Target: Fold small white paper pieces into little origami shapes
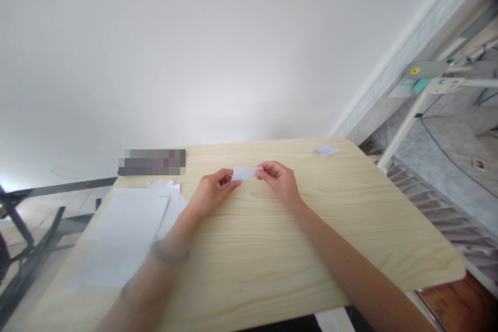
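Note:
A small white piece of folded paper (246, 173) is held up between my two hands, over the middle of the wooden table (249, 249). My left hand (215, 191) pinches its left end, with thumb and fingers closed on it. At the other end, my right hand (280, 182) grips the paper's right corner between thumb and fingertips. Fine folds in the paper are too small to make out. Farther back on the right lies a folded white paper shape (326, 150), apart from both hands.
Loose white sheets (128, 233) lie in a pile on the left, partly behind my left forearm. A blurred-out dark object (152, 162) sits at the table's back left. A white wall (241, 52) rises behind; a white metal frame (404, 124) stands to the right.

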A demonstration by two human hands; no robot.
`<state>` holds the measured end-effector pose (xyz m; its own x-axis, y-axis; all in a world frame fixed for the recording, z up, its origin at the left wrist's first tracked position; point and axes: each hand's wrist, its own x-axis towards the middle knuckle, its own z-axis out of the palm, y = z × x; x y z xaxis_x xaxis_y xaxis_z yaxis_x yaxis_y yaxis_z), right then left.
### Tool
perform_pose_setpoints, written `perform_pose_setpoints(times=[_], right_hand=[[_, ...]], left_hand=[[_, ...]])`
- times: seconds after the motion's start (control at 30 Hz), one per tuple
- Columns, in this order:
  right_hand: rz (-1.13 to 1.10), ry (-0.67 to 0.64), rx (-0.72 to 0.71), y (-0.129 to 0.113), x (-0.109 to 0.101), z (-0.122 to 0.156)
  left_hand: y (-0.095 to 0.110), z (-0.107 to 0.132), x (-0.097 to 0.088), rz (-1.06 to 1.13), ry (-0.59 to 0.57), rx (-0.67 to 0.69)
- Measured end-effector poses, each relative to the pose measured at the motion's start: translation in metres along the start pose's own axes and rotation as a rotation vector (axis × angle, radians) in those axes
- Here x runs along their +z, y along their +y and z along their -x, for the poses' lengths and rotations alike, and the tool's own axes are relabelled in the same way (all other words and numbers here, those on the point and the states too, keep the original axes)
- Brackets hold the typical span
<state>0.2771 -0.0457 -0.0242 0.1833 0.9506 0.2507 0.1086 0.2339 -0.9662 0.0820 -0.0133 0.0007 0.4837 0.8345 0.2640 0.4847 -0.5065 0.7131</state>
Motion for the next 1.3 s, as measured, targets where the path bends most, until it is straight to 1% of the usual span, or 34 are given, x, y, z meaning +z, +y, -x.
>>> perform_pose_setpoints(times=[0.13,0.3,0.4,0.47,0.67,0.87,1.0,1.1,1.3], right_hand=[[0.086,-0.084,-0.083,-0.006,0.001,0.003],[0.291,-0.130,-0.274,-0.013,0.003,0.005],[0.335,-0.156,-0.322,-0.016,0.003,0.007],[0.336,-0.170,-0.333,-0.017,0.003,0.008],[0.355,-0.195,-0.374,-0.017,0.002,0.009],[0.342,-0.217,-0.403,-0.019,0.004,0.009],[0.362,-0.250,-0.427,-0.022,0.004,0.009],[0.371,-0.259,-0.403,-0.023,0.004,0.010],[0.302,-0.262,-0.328,-0.017,0.007,0.010]], left_hand=[[0.006,0.002,0.001,0.138,-0.080,-0.092],[0.006,0.001,0.003,0.417,-0.186,-0.247],[0.003,-0.001,0.002,0.543,-0.219,-0.300],[0.002,-0.001,0.000,0.574,-0.229,-0.312],[0.005,-0.001,-0.003,0.624,-0.280,-0.285],[0.007,-0.001,-0.004,0.484,-0.267,-0.321],[0.008,-0.001,-0.004,0.490,-0.261,-0.347],[0.008,-0.001,-0.004,0.493,-0.247,-0.361],[0.008,0.000,-0.002,0.430,-0.217,-0.331]])
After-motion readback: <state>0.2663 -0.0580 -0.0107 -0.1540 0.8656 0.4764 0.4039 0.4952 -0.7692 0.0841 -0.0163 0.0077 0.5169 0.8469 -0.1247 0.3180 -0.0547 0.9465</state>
